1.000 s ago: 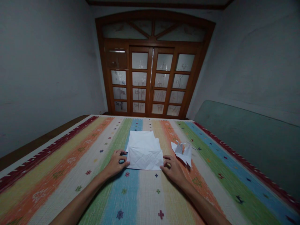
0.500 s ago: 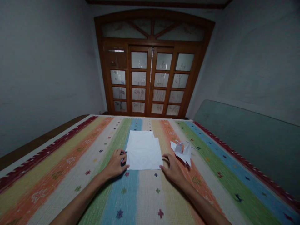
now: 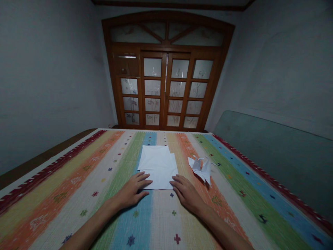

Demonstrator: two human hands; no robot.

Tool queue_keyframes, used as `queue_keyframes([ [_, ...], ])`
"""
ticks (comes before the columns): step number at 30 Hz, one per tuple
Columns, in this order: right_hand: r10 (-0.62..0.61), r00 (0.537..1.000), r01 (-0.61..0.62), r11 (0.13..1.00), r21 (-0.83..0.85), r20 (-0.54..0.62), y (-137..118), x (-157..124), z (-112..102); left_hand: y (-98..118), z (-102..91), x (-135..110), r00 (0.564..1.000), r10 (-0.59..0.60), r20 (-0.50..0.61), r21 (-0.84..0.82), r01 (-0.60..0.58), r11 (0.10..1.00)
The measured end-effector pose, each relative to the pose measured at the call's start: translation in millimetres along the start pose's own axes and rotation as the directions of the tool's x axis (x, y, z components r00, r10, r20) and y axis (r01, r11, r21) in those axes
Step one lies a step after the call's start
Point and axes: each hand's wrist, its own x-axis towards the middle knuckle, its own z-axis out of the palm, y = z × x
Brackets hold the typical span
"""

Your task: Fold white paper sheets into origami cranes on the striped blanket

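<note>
White paper sheets (image 3: 158, 165) lie stacked flat on a striped, many-coloured cloth (image 3: 78, 187). My left hand (image 3: 134, 192) rests open at the stack's near left corner, fingers stretched out flat, tips on the paper edge. My right hand (image 3: 185, 193) lies open at the near right corner, fingers spread, tips touching the paper. Neither hand holds anything. A small folded white paper figure (image 3: 201, 167) sits on the cloth just right of the stack, beyond my right hand.
The cloth covers a wide low surface. A brown wooden edge (image 3: 39, 159) runs along its left side. A green padded board (image 3: 273, 152) leans against the right wall. A wooden glazed door (image 3: 166, 90) stands at the far end.
The creased top sheet now lies flat on the stack. Both hands have uncurled and moved inward along the near edge, fingers now stretched flat.
</note>
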Motion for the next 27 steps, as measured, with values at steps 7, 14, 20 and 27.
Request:
queue_keyframes([
  [7,0.007,1.0,-0.007,1.0,0.009,0.013,-2.3,0.5,-1.1,-7.9,2.5,0.1,0.992,0.091,-0.09,0.021,-0.089,0.996],
  [14,-0.043,0.999,0.043,0.999,0.005,-0.03,0.3,0.1,2.1,5.3,2.1,5.0,0.961,0.207,-0.184,0.121,-0.187,0.975],
  [20,-0.112,0.994,0.113,0.991,0.077,-0.018,-5.1,-1.1,-4.7,21.2,0.5,3.7,0.957,0.181,-0.228,0.073,-0.169,0.983],
  [27,-0.167,0.986,0.167,0.975,0.148,-0.013,-11.0,0.8,-9.4,19.5,5.1,1.4,0.978,0.084,-0.19,-0.083,-0.102,0.991],
])
